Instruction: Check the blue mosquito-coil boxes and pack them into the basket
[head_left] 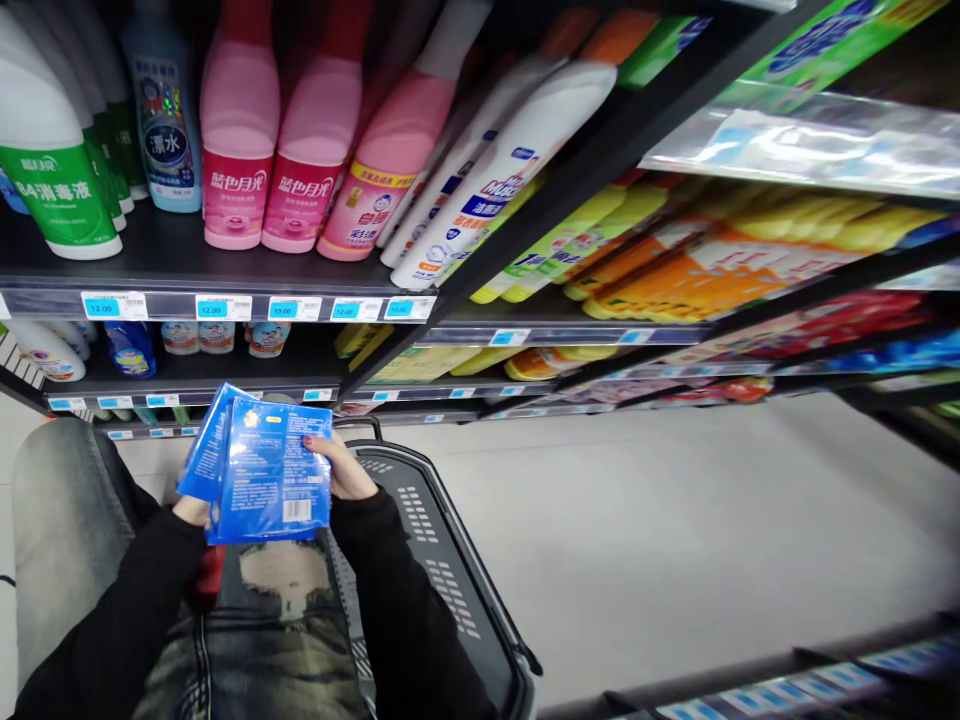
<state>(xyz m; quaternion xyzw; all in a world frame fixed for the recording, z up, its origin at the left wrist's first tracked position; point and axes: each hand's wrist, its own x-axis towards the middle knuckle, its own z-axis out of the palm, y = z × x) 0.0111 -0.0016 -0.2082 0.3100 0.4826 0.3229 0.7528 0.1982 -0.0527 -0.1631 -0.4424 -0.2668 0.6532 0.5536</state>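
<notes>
Between my hands, above my lap, are several flat blue packets (262,470) with white print and a barcode, fanned slightly apart. My right hand (349,468) grips the front packet at its right edge, thumb on the face. From the lower left, my left hand (193,510) holds the packets, including a tilted blue packet (204,455) behind the front one; its fingers are mostly hidden behind them. What the packets contain I cannot tell.
A dark shopping basket (420,520) stands on the floor (675,520) to my right. Ahead, a black shelf (45,270) carries pink bottles (240,150), a green-labelled white bottle (60,180) and a white cleaner bottle (495,190). Price tags (296,308) line its edge.
</notes>
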